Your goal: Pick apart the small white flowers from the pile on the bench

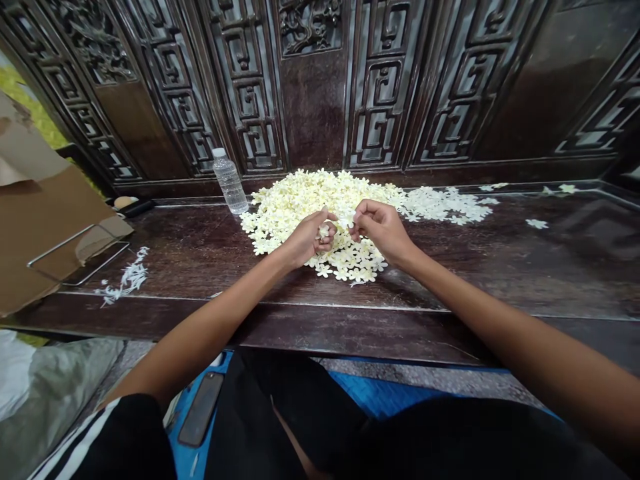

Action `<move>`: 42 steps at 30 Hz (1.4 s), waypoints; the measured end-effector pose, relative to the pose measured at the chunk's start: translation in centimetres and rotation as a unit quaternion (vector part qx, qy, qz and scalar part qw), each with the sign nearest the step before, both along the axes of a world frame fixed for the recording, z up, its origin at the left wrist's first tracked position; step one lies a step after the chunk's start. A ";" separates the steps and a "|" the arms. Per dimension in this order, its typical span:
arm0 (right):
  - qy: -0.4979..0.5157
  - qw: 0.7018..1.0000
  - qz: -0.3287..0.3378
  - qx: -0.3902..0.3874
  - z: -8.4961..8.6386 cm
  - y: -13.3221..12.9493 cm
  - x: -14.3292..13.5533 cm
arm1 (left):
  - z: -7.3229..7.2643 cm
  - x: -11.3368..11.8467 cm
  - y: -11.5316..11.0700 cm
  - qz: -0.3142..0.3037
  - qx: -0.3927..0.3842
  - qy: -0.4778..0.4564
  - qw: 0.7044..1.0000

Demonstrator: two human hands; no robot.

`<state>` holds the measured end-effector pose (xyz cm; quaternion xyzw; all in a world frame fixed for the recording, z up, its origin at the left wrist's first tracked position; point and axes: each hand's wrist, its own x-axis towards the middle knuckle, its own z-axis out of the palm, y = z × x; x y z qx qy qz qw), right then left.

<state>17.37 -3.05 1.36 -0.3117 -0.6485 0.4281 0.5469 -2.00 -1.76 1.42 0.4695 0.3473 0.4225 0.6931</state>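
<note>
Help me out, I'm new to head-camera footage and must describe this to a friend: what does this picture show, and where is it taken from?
There is no machine here: a person works with bare hands. The single picture comes from a camera on their head, looking forward and down. On the dark wooden surface lies a heap of pale flowers, with a clear bottle beside it and thin white pieces farther left. The left hand holds a small pale flower in curled fingers. The right hand is pinched close by; whether it grips anything is hard to tell.
</note>
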 end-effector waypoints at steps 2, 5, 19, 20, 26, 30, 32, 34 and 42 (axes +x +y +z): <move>0.003 1.000 0.003 -0.007 -0.1 0.2 0.1 | 0.2 0.2 -0.4 -0.020 0.070 0.029 0.997; 0.003 1.000 0.008 -0.016 -0.2 0.4 0.3 | 0.4 0.2 -0.6 -0.026 0.151 0.069 0.986; -0.036 0.998 0.034 -0.023 0.1 0.0 0.4 | 0.2 0.4 -0.8 0.044 0.219 0.080 0.972; -0.042 0.998 0.039 -0.023 0.1 -0.1 0.3 | 0.1 0.4 -0.8 0.047 0.222 0.077 0.971; -0.056 0.997 0.055 -0.020 0.0 -0.2 0.2 | -0.3 0.5 -0.7 0.071 0.237 0.064 0.967; -0.040 0.996 0.073 -0.022 -0.1 -0.3 0.0 | -0.4 0.6 -0.8 0.081 0.246 0.062 0.964; -0.036 0.997 0.070 -0.016 -0.1 -0.4 -0.2 | -0.5 0.7 -0.9 0.083 0.242 0.058 0.965; -0.035 0.998 0.054 -0.004 0.1 -0.7 -0.4 | -0.6 0.8 -1.0 0.077 0.235 0.054 0.967; -0.066 0.997 -0.003 0.050 0.6 -1.7 -1.1 | -0.6 1.3 -1.9 0.082 0.233 0.053 0.967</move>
